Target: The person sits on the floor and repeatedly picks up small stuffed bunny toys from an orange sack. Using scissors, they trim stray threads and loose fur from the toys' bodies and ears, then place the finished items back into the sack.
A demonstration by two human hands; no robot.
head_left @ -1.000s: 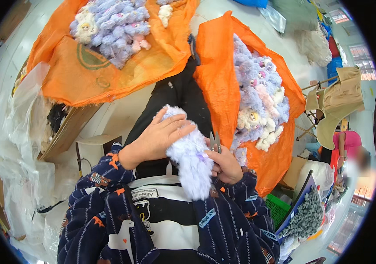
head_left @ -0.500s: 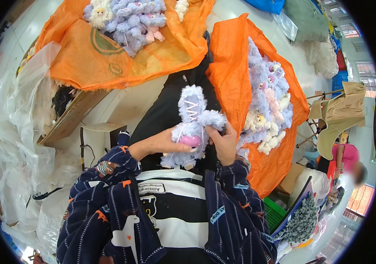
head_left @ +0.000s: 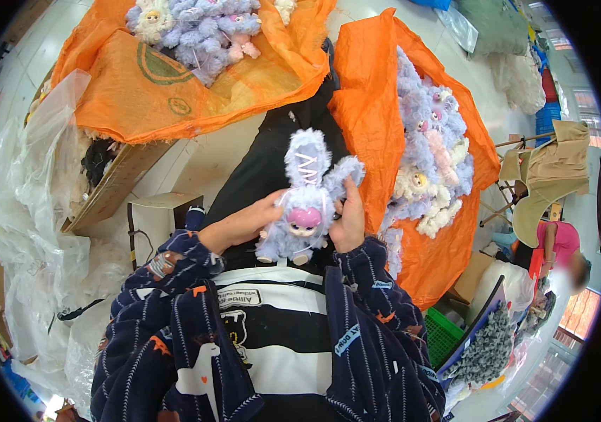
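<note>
A fluffy lavender plush doll (head_left: 302, 200) rests upright on my lap, its pink-topped face toward me. One long ear stands up with pale ribbon laced crosswise; the other bends out to the right. My left hand (head_left: 255, 219) grips the doll's left side, fingers partly sunk in the fur. At the base of the bent ear, my right hand (head_left: 349, 219) pinches the plush between thumb and fingers. The doll's two small feet point down toward my waist.
An orange sack (head_left: 367, 105) of lavender, white and pink plush dolls stands at right. Another orange sack (head_left: 244, 105) with similar dolls lies ahead. Clear plastic sheeting (head_left: 40, 232) and a cardboard box (head_left: 121, 179) are at left. Far right, a person in pink (head_left: 561, 247) is near a folding chair (head_left: 550, 172).
The doll's face, earlier partly covered by my left fingers, now shows fully. My left hand has shifted up to its side, and my right hand has moved slightly left along the ear.
</note>
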